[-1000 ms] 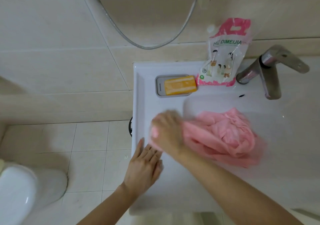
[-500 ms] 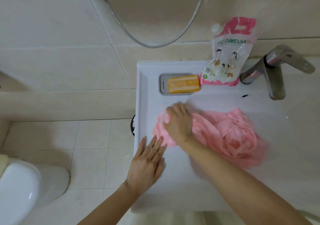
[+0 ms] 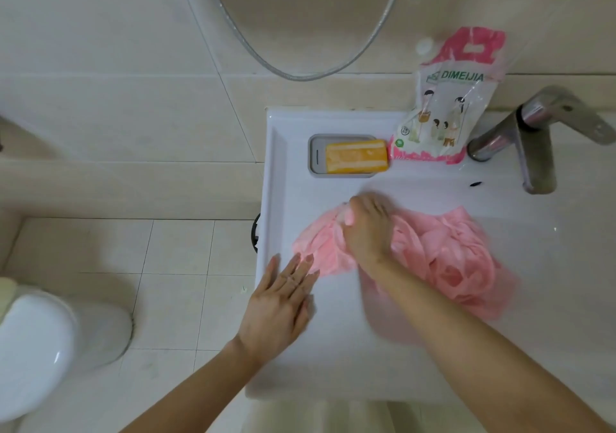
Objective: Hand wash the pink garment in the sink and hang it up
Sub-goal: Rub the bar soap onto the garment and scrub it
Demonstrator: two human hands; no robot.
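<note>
The pink garment [image 3: 440, 259] lies bunched in the white sink [image 3: 286, 172], with one end drawn out over the sink's flat left side. My right hand [image 3: 366, 229] grips that end, fingers curled into the cloth. My left hand [image 3: 280, 302] lies flat on the sink's left side with straight fingers, its fingertips touching the near edge of the spread pink cloth.
An orange soap bar [image 3: 356, 156] sits in a grey dish [image 3: 315, 155] at the back of the sink. A detergent pouch [image 3: 443, 105] leans on the wall beside the steel tap [image 3: 530, 139]. A toilet [image 3: 40, 342] stands at lower left on the tiled floor.
My right hand has carried the garment's end from near my left hand toward the back of the sink and spread it on the flat side. The left hand barely moved.
</note>
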